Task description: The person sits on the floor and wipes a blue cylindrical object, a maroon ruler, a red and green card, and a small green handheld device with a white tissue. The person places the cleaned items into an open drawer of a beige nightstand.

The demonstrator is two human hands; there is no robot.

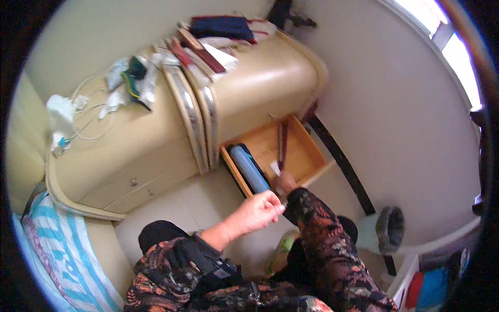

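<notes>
A wooden drawer [312,150] stands pulled out of a cream cabinet [269,82]. Inside its left side lies a light blue cylindrical object [249,167] beside something black. My right hand [286,182] reaches over the drawer's front, at the lower end of a long dark red object [284,146]; blur hides whether the fingers grip it. A small white piece [275,167] lies near those fingers. My left hand [265,208] hovers before the drawer's near left corner, its fingers curled and fingertips together; whether something thin is between them cannot be told.
Books [210,58], folded dark cloth [221,28], plastic bags [146,84] and a white cable [95,136] lie on the cabinets. A striped towel [62,245] is at lower left. A waste bin [380,230] stands at right by the wall.
</notes>
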